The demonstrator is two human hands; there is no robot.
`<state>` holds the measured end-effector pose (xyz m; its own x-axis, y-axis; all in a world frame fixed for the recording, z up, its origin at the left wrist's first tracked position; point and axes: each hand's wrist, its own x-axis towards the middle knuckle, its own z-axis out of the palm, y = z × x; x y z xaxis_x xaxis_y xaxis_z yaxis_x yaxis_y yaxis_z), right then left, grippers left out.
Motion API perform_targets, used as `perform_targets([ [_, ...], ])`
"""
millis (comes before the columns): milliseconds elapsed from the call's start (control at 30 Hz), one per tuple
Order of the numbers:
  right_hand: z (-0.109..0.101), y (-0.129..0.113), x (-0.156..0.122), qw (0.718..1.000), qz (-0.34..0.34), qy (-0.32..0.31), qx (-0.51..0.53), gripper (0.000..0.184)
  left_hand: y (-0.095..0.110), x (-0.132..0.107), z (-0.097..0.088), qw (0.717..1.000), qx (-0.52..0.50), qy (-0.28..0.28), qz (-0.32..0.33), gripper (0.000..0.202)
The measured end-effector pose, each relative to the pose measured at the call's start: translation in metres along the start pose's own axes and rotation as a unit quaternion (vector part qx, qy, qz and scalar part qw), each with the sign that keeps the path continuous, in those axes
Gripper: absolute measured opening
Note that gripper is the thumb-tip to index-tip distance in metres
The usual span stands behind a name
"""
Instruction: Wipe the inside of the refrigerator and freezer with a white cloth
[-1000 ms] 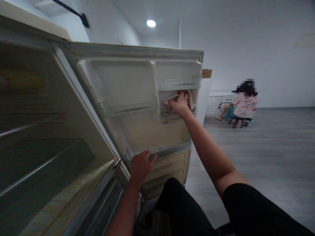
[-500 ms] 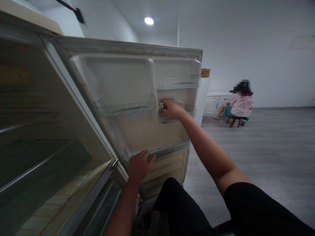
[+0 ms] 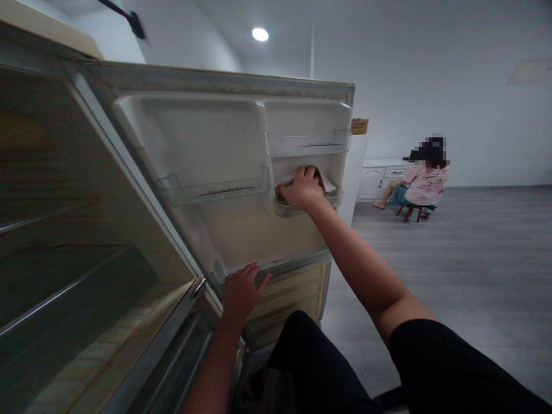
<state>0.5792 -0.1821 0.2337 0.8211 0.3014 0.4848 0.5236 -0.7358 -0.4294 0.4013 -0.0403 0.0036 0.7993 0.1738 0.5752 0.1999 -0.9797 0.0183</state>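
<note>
My right hand (image 3: 304,187) presses a crumpled cloth (image 3: 329,184) inside the small clear door bin (image 3: 293,210), on the right side of the open fridge door (image 3: 194,135). A pale part of the cloth sticks out to the right of the fingers, and the palm hides the rest. Lower down, my left hand (image 3: 242,287) lies over the edge of the bottom door shelf (image 3: 293,263), its fingers stretched out and holding nothing.
To the left stands the fridge interior with a glass shelf (image 3: 64,302). Other clear bins (image 3: 224,188) cross the door. Farther right, a person (image 3: 426,184) sits on a low stool (image 3: 409,213) by a white cabinet (image 3: 371,183).
My right hand has shifted slightly right within the bin, and the cloth now shows on its right side rather than its left. My left hand stays at the bottom shelf.
</note>
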Motion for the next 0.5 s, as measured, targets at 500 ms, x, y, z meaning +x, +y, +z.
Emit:
perform_targets([
  [500,-0.0042,0.0060,0.0036,0.993,-0.072,-0.065,-0.074,0.068,-0.0004,0.0009,0.0013,1.000,-0.011,0.009,0.002,0.039],
])
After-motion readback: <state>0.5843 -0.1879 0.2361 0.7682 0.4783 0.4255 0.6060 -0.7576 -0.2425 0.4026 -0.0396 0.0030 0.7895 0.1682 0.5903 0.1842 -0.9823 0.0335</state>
